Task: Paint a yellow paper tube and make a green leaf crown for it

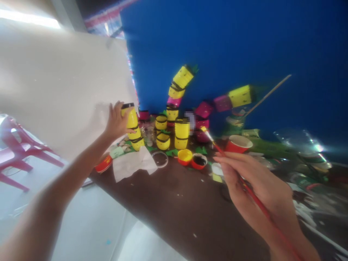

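Observation:
My left hand (115,121) is wrapped around the upper part of a stack of yellow-painted cups (135,141) with black bands, which leans slightly at the table's far left. In my right hand (258,186) is a red paintbrush (212,140), its bristles yellow and pointing up and left. Below the brush tip stand a small cup of yellow paint (184,162) and a small cup of dark paint (199,166), side by side. More yellow cups (181,139) with black bands stand behind them. A white sheet of paper (133,165) lies below the stack.
Curved chains of yellow and magenta cups (223,103) rise against the blue wall (244,43). A red cup (238,145), plastic bottles (235,123) and clutter crowd the right of the brown table (174,199). Red plastic chairs (24,145) stand at left.

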Demonstrator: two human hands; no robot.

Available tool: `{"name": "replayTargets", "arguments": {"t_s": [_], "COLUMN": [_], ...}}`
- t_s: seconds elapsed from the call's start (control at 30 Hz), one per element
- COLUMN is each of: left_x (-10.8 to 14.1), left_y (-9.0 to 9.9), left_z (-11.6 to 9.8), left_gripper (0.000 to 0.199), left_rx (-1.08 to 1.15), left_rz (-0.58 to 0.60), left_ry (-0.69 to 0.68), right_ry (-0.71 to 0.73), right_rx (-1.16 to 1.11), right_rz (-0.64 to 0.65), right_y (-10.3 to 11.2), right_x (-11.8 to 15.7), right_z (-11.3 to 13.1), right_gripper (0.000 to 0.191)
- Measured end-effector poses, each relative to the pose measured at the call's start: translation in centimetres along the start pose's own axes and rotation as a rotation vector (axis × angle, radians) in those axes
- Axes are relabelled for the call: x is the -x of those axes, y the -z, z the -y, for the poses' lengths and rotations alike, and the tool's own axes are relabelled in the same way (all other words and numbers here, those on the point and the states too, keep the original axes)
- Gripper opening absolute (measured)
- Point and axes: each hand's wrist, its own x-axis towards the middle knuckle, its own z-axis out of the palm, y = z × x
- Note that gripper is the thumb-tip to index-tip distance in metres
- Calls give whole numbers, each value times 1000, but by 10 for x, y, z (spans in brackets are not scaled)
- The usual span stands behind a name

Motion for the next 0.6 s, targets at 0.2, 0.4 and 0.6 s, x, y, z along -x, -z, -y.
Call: {"name": "replayTargets", "arguments": {"t_s": [0.2, 0.4, 0.6], "left_x": [0, 5, 16], "left_y": [0, 0, -10], "left_z": [-1, 0, 4], "left_gripper": [96, 106, 107], "left_rx": [-7, 135, 284], "left_rz": [8, -10, -136], "left_ry": [-19, 39, 160], "right_ry": [9, 42, 32], "right_rx": [-18, -7, 7], "right_rz": [-14, -31, -34], "right_y": [2, 0, -1], "right_x": [1, 0, 0], "right_z": [0, -1, -4], "right_gripper": [12, 12, 13]}}
